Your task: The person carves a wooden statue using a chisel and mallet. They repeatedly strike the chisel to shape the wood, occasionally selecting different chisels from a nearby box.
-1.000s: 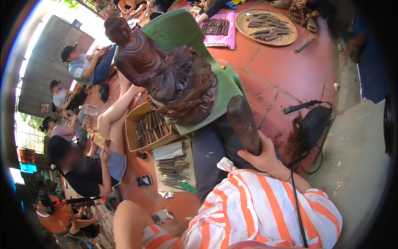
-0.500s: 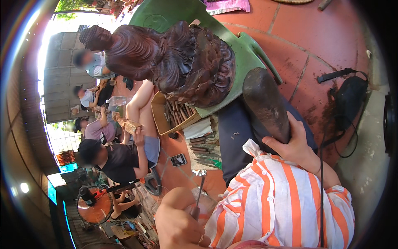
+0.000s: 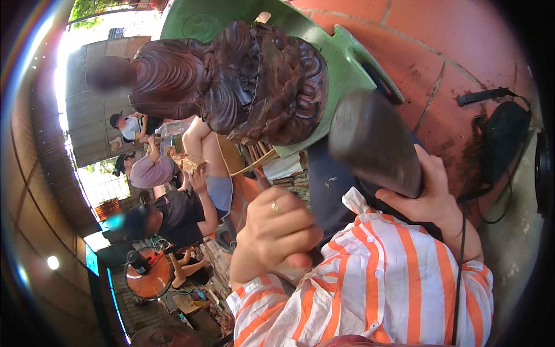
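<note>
My right hand (image 3: 428, 188) is closed around the narrow end of a dark wooden mallet (image 3: 376, 144). The mallet's thick, rounded head tilts up and left over my navy-trousered legs and is smeared by motion. Closed in a fist with a ring on it, my left hand (image 3: 280, 228) is in front of my striped shirt. It seems to hold a chisel (image 3: 261, 178), mostly hidden by the fingers. Beyond my hands, a dark carved statue (image 3: 243, 87) of a seated robed figure lies on its back on a green plastic chair (image 3: 347, 63).
A box with wooden tool handles (image 3: 260, 153) sits left of my legs, partly covered. A black bag (image 3: 503, 139) with a strap lies on the red tiles (image 3: 416, 52) at right. Several people sit at left, one holding a light wood carving (image 3: 188, 161). A fan (image 3: 149, 274) stands behind.
My left hand has risen up and right, turning so that the chisel's thin metal shaft no longer shows. My right hand and the mallet have shifted slightly right. The view has shifted a little.
</note>
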`<state>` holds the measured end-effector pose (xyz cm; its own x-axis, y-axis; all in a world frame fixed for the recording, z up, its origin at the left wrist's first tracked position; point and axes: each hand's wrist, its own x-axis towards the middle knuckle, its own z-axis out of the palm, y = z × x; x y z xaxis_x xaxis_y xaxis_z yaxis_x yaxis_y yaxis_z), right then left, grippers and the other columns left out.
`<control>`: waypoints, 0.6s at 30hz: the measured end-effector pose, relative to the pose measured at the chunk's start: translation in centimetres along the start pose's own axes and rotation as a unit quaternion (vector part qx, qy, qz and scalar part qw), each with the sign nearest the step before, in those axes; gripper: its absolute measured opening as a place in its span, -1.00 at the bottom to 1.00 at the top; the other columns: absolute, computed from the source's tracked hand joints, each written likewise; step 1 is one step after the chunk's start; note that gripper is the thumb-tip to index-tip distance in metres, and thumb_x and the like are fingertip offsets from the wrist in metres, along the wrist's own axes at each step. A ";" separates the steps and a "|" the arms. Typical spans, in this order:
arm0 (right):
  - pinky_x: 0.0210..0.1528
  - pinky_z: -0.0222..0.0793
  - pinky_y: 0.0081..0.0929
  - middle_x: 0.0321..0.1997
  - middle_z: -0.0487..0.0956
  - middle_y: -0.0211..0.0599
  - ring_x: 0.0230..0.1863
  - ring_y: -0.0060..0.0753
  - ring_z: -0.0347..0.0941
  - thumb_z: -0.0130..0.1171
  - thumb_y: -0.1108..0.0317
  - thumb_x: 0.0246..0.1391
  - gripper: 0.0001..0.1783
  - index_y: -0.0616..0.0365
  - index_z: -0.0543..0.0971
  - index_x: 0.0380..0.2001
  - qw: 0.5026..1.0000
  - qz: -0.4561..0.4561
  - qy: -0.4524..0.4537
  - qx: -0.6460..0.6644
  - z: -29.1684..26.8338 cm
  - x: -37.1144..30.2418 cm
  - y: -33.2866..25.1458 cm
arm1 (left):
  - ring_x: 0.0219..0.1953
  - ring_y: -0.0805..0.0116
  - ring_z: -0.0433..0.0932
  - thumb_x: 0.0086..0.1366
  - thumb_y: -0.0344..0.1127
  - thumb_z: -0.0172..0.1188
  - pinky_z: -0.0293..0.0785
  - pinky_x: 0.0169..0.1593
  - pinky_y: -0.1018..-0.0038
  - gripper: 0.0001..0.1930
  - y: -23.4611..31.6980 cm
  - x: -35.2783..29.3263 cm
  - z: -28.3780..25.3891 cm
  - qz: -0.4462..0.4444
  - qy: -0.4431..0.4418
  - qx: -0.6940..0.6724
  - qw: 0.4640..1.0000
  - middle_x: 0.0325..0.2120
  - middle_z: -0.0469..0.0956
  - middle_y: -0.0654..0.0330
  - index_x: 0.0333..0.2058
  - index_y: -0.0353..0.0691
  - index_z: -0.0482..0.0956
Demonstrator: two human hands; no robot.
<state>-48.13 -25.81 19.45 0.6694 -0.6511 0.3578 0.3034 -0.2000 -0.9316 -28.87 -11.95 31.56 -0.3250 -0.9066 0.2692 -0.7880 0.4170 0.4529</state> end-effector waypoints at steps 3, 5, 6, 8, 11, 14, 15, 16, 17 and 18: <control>-0.57 0.29 -0.49 -0.58 0.47 -0.33 -0.63 -0.32 0.44 0.35 0.39 -0.29 -0.66 0.19 0.47 -0.39 0.991 -0.096 -0.046 -0.081 -1.5 0.5 1.2 | -0.59 0.34 0.38 0.36 0.04 -0.12 0.28 -0.41 0.43 -0.55 -2.0 0.4 0.8 -0.008 0.000 0.017 1.000 -0.61 0.36 0.29 -0.59 -0.11 0.47; -0.60 0.26 -0.45 -0.61 0.42 -0.34 -0.66 -0.26 0.38 0.34 0.31 -0.31 -0.67 0.15 0.48 -0.42 0.978 -0.150 -0.069 -0.127 -1.8 0.7 1.7 | -0.60 0.32 0.38 0.33 0.01 -0.12 0.28 -0.41 0.42 -0.57 -3.1 1.0 0.5 -0.003 -0.039 0.063 0.997 -0.64 0.32 0.29 -0.64 -0.09 0.40; -0.61 0.21 -0.42 -0.63 0.37 -0.37 -0.67 -0.31 0.34 0.29 0.24 -0.36 -0.65 0.14 0.49 -0.43 0.976 -0.155 -0.081 -0.128 -1.7 0.7 1.8 | -0.63 0.31 0.35 0.32 0.03 -0.17 0.25 -0.46 0.41 -0.53 -3.6 1.1 0.6 -0.004 -0.013 0.034 0.999 -0.66 0.30 0.29 -0.69 -0.09 0.34; -0.61 0.22 -0.42 -0.63 0.35 -0.37 -0.66 -0.31 0.34 0.28 0.24 -0.41 -0.63 0.14 0.49 -0.44 0.973 -0.152 -0.104 -0.137 -1.5 0.5 1.9 | -0.65 0.31 0.33 0.31 0.05 -0.20 0.22 -0.50 0.41 -0.52 -4.0 1.1 0.2 -0.006 -0.024 0.036 0.999 -0.67 0.29 0.29 -0.71 -0.10 0.31; -0.58 0.25 -0.41 -0.62 0.35 -0.38 -0.64 -0.31 0.36 0.25 0.26 -0.51 -0.60 0.15 0.51 -0.44 0.975 -0.139 -0.117 -0.126 -0.9 0.6 2.3 | -0.70 0.31 0.27 0.30 0.04 -0.24 0.17 -0.55 0.41 -0.50 -4.6 1.2 0.1 -0.009 -0.018 0.037 0.999 -0.71 0.24 0.29 -0.74 -0.11 0.27; -0.57 0.27 -0.41 -0.62 0.35 -0.38 -0.64 -0.30 0.37 0.25 0.27 -0.51 -0.60 0.15 0.51 -0.43 0.977 -0.129 -0.128 -0.116 -0.7 1.0 2.5 | -0.71 0.32 0.25 0.30 0.03 -0.24 0.15 -0.56 0.42 -0.50 -5.0 1.3 -0.3 -0.018 -0.017 0.033 0.999 -0.73 0.22 0.28 -0.74 -0.12 0.27; -0.57 0.27 -0.41 -0.62 0.35 -0.38 -0.63 -0.30 0.37 0.26 0.27 -0.52 -0.60 0.15 0.51 -0.43 0.977 -0.127 -0.131 -0.113 -0.7 1.1 2.6 | -0.71 0.32 0.25 0.30 0.03 -0.25 0.14 -0.57 0.42 -0.50 -4.9 1.4 -0.2 -0.022 -0.006 0.033 0.999 -0.73 0.21 0.29 -0.75 -0.12 0.26; -0.56 0.27 -0.41 -0.62 0.35 -0.38 -0.63 -0.30 0.37 0.26 0.28 -0.52 -0.59 0.14 0.51 -0.43 0.977 -0.125 -0.134 -0.110 -0.7 1.1 2.7 | -0.72 0.33 0.24 0.31 0.03 -0.25 0.12 -0.57 0.42 -0.49 -4.9 1.4 -0.1 -0.026 0.005 0.032 0.999 -0.74 0.20 0.29 -0.75 -0.12 0.26; -0.56 0.28 -0.41 -0.62 0.36 -0.38 -0.63 -0.30 0.37 0.26 0.28 -0.52 -0.60 0.14 0.51 -0.43 0.976 -0.125 -0.138 -0.110 -0.7 1.2 2.8 | -0.72 0.33 0.24 0.31 0.03 -0.26 0.12 -0.57 0.42 -0.49 -4.8 1.4 -0.1 -0.032 0.001 0.034 0.999 -0.74 0.20 0.29 -0.75 -0.12 0.26; -0.57 0.28 -0.41 -0.62 0.36 -0.38 -0.63 -0.31 0.37 0.26 0.28 -0.52 -0.60 0.14 0.51 -0.43 0.976 -0.125 -0.141 -0.111 -0.7 1.2 2.9 | -0.72 0.33 0.24 0.32 0.03 -0.26 0.11 -0.58 0.42 -0.48 -4.7 1.5 -0.2 -0.037 -0.003 0.036 0.999 -0.74 0.20 0.29 -0.75 -0.12 0.25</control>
<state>-46.92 -27.66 17.16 0.7626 -0.3403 0.5502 0.3478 -0.5014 -0.7922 -25.54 -15.22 29.94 -0.2667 -0.9355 0.2315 -0.8454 0.3425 0.4099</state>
